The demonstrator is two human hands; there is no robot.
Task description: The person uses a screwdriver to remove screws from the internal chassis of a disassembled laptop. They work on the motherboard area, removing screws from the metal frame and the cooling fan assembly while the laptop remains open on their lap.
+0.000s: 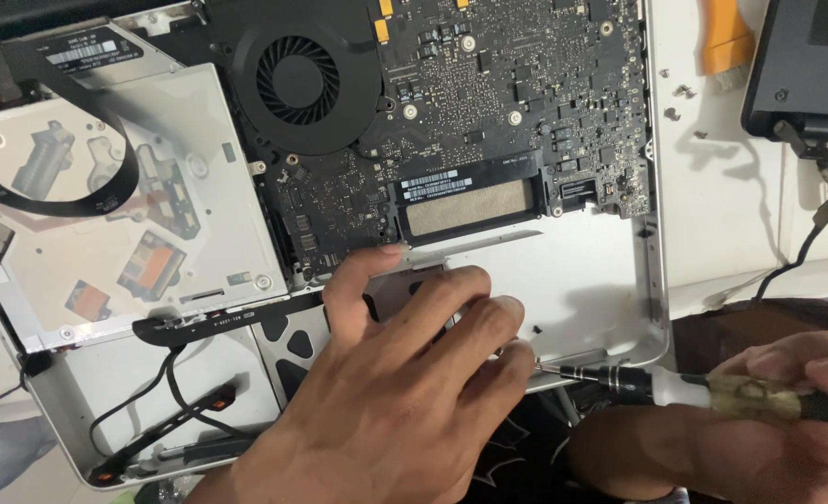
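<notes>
The right hand (806, 373) has its grip closed tight around the handle of a small screwdriver (675, 385). The thin metal tip of the screwdriver points away from that grip, toward the left hand (404, 392), and it meets the fingertips (516, 359) there, at the near edge of the open laptop (582, 280).

The left hand lies flat with its fingers spread apart, holding nothing. It presses down on the silver inside of the laptop, just beside the screwdriver tip.

A bit farther from the grip, past the left hand, is the dark circuit board (516, 103) with many tiny parts. Next to it sits a round black fan (297, 79). Farther still is the flat silver disc drive (125, 215), with a black ribbon cable (78, 201) looping over it.

Above the right hand, on the white tabletop (722, 205), lie a few tiny screws (682, 91). A black cable (796, 257) runs there too.
</notes>
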